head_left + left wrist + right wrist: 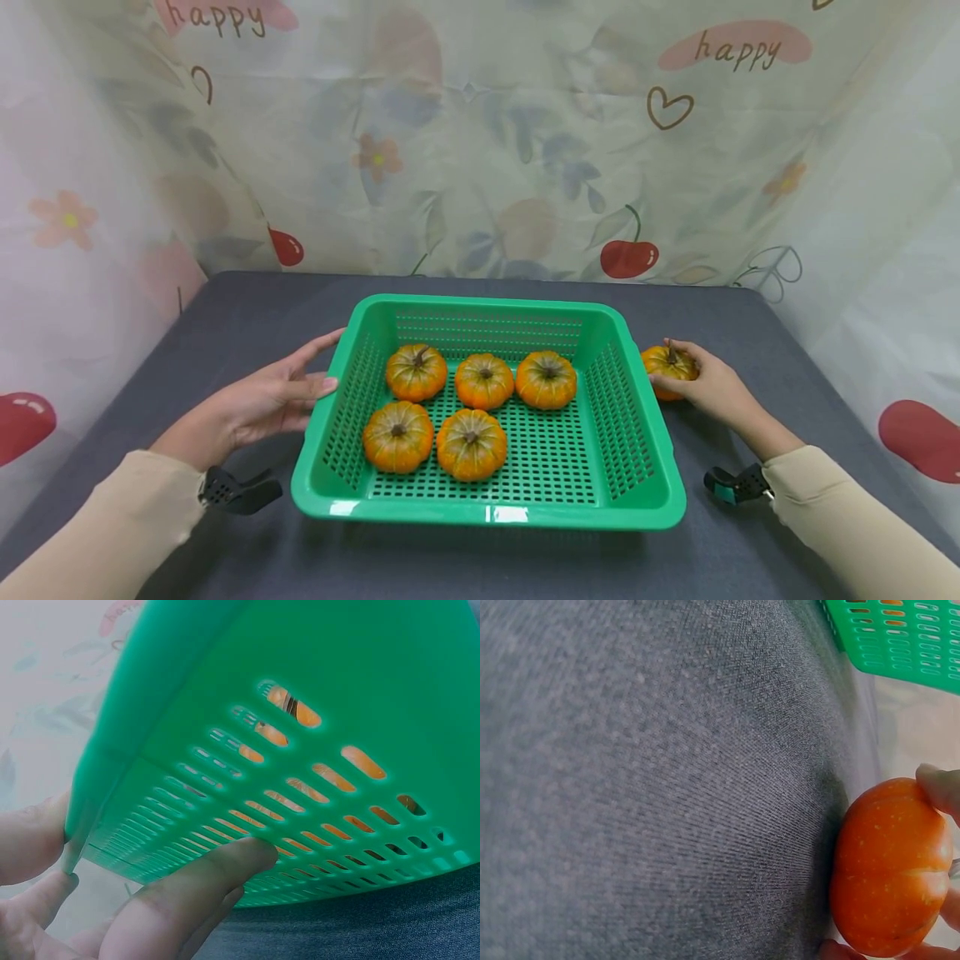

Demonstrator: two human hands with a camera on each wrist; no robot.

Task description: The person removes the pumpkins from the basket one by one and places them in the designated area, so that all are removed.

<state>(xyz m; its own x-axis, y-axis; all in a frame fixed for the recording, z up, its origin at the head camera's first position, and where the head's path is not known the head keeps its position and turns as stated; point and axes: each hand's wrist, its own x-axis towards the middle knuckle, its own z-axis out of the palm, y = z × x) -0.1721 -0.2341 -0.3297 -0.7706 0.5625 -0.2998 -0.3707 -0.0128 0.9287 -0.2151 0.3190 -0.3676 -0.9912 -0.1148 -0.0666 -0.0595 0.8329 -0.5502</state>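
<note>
We find the left hand [262,404] grasping the left rim of a green plastic basket [405,511], with the rim pinched at its edge. In the left wrist view, one finger lies along the slotted outer wall, and patches of orange show through the slots.

We count five pumpkins [471,450] inside the basket, all with their stems facing up. Three stand in a row towards the far side; two stand nearer the front edge, at the left and centre. At the front right, the perforated floor of the basket is exposed.

We record a further pumpkin [660,364] outside the basket, just beyond its right wall. The right hand [716,392] grasps this one, thumb on the near side and fingers round the far side, with its stem upward. The right wrist view shows its smooth orange flank close to the cloth; from that angle we cannot say for certain whether it bears on the surface or is slightly raised.

The basket is at the middle of a tabletop [225,333] covered in dark grey cloth. Behind it hangs a pale curtain [465,208] printed with flowers, leaves, cherries and the word "happy". Both sleeves [127,517] are cream.
</note>
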